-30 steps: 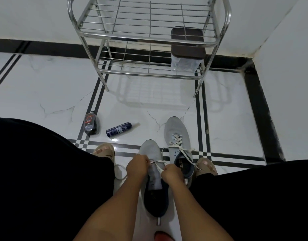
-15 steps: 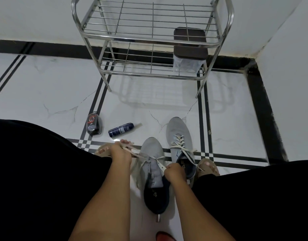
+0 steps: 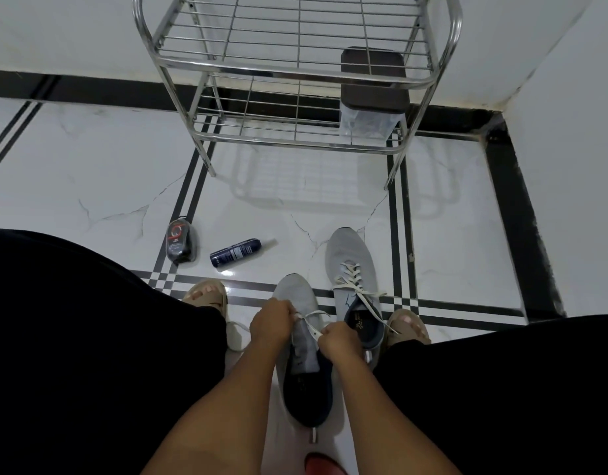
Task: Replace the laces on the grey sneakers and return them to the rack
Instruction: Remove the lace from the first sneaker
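Observation:
Two grey sneakers lie on the tiled floor between my knees. The near sneaker points away from me, its dark opening toward me. My left hand pinches the white lace at the shoe's left eyelets. My right hand pinches the same lace on the right side. A loose loop of that lace trails on the floor to the left. The far sneaker stands to the right, laced with white, its ends loose. The steel rack stands ahead by the wall.
A dark polish container and a blue spray bottle lie on the floor left of the shoes. A brown-lidded clear box sits on the rack's lower shelf. My sandalled feet flank the shoes. A red object shows at the bottom edge.
My left hand, which had pulled the lace out to the left half a second ago, has come back to the near sneaker's eyelets. My right hand stayed at the shoe.

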